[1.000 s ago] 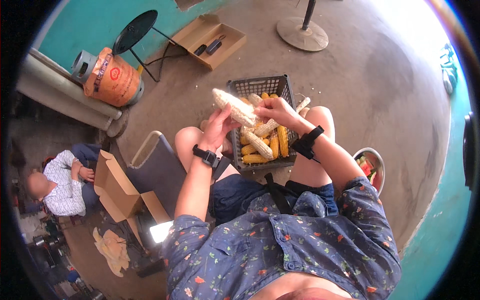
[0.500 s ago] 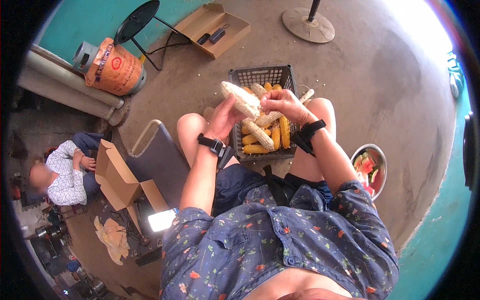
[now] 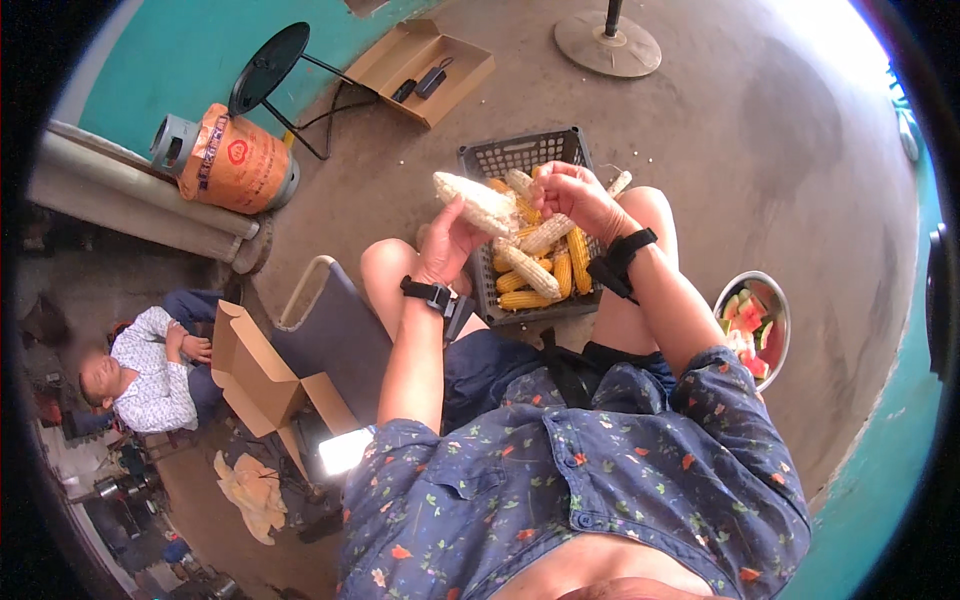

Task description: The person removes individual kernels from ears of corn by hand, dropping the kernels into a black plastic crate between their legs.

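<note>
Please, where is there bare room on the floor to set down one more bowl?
The widest bare floor lies outside the right knee, bordered by the crate, the watermelon bowl and the green wall. Crowded: the crate, holding corn cobs, with the right hand over them; and the left side, with chair and cardboard box.

A: Which colours are seen?

B: Creamy white is shown by the long, tapered corn cob (image 3: pixel 475 204), bright yellow by the plump corn ears (image 3: pixel 579 261), and dark grey by the latticed plastic crate (image 3: pixel 505 157).

A: And elsewhere?

B: The navy, button-front fabric shirt (image 3: pixel 640 475) is printed with orange, green and pale florals; the flat wall (image 3: pixel 850 520) is painted turquoise.
</note>
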Motion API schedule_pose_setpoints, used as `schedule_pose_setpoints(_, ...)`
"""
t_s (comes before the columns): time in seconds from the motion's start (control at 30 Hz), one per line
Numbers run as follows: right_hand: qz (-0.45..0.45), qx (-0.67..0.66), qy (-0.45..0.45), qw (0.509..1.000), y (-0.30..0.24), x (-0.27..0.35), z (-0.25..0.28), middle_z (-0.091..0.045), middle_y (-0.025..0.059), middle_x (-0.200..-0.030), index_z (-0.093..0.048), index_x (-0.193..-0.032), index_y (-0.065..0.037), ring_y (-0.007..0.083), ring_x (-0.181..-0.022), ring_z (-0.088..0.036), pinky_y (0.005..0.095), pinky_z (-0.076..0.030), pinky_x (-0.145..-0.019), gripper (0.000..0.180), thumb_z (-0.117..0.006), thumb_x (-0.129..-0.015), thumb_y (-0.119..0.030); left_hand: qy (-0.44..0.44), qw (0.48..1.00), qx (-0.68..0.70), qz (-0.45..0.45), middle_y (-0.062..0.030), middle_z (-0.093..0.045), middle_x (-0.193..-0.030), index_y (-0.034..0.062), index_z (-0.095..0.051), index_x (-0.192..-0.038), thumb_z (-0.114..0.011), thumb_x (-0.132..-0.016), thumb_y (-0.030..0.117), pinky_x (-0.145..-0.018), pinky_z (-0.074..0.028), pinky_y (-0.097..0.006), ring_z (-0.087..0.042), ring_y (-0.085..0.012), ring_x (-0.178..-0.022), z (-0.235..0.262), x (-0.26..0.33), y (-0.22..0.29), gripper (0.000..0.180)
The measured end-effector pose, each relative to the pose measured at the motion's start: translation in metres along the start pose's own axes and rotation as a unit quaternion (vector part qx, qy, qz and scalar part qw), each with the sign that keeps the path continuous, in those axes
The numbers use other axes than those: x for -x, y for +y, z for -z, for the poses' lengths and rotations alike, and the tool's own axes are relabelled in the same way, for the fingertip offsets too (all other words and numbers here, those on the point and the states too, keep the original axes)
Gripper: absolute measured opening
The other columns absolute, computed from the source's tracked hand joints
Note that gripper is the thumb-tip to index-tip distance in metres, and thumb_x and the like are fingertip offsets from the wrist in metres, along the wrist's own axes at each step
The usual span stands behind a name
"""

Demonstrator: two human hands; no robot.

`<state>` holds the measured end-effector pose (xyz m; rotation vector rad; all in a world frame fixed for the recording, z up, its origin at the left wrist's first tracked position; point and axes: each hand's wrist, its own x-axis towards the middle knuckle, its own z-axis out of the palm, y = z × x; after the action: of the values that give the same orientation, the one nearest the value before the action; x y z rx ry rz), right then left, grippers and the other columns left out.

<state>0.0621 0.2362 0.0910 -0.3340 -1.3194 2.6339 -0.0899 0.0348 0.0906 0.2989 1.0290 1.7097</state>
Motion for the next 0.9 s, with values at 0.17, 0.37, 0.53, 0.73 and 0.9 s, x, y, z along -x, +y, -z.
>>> schedule_pose_setpoints(0.17, 0.009, 0.042, 0.036, 0.998, 0.003, -0.002, -0.002, -0.063, 0.0004, -0.084, -0.06, -0.094, -0.008, 0.0082, -0.074, -0.06, 0.0218, -0.051, -0.069, 0.012, -0.065, -0.093, -0.019, 0.018, 0.999, 0.025, -0.014, -0.0125, -0.058, -0.128, 0.0028, -0.048, -0.13, -0.056, -0.097, 0.037, -0.104, -0.045, -0.042, -0.056, -0.0244, -0.119, 0.003, 0.002, 0.0, 0.049)
schedule_pose_setpoints(0.37, 0.027, 0.18, 0.016, 0.983, 0.012, -0.001, -0.004, -0.062, -0.0002, -0.085, -0.061, -0.095, -0.006, 0.0065, -0.073, -0.058, 0.0214, -0.048, -0.071, 0.019, -0.069, -0.09, -0.022, 0.015, 0.999, 0.017, -0.034, -0.0112, -0.059, -0.126, 0.0036, -0.049, -0.131, -0.064, -0.093, 0.032, -0.104, -0.044, -0.043, -0.056, -0.0246, -0.118, 0.003, 0.003, -0.003, 0.05)
schedule_pose_setpoints(0.53, 0.008, 0.217, 0.033, 0.975, 0.009, 0.001, -0.002, -0.062, 0.0004, -0.086, -0.062, -0.097, -0.004, 0.0078, -0.075, -0.059, 0.0231, -0.05, -0.071, 0.02, -0.069, -0.089, -0.021, 0.003, 0.998, 0.027, -0.048, -0.0097, -0.059, -0.127, 0.0049, -0.05, -0.13, -0.068, -0.09, 0.032, -0.105, -0.042, -0.043, -0.054, -0.0243, -0.12, 0.002, 0.001, -0.004, 0.051)
schedule_pose_setpoints(0.73, 0.022, 0.219, 0.033, 0.975, 0.01, 0.0, 0.001, -0.064, 0.0008, -0.088, -0.064, -0.102, -0.004, 0.0079, -0.08, -0.059, 0.0232, -0.051, -0.071, 0.022, -0.069, -0.089, -0.021, 0.02, 0.998, 0.028, -0.061, -0.0093, -0.059, -0.127, 0.005, -0.051, -0.128, -0.07, -0.088, 0.031, -0.106, -0.041, -0.043, -0.054, -0.0236, -0.12, 0.005, 0.004, -0.002, 0.052)
schedule_pose_setpoints(0.9, 0.027, 0.222, 0.033, 0.974, 0.012, -0.002, 0.002, -0.065, 0.0, -0.09, -0.065, -0.102, -0.004, 0.0071, -0.081, -0.06, 0.0227, -0.049, -0.07, 0.023, -0.07, -0.089, -0.023, 0.011, 0.997, 0.049, -0.053, -0.009, -0.059, -0.127, 0.0051, -0.048, -0.134, -0.066, -0.087, 0.022, -0.106, -0.041, -0.042, -0.054, -0.0233, -0.119, 0.007, 0.003, -0.001, 0.054)
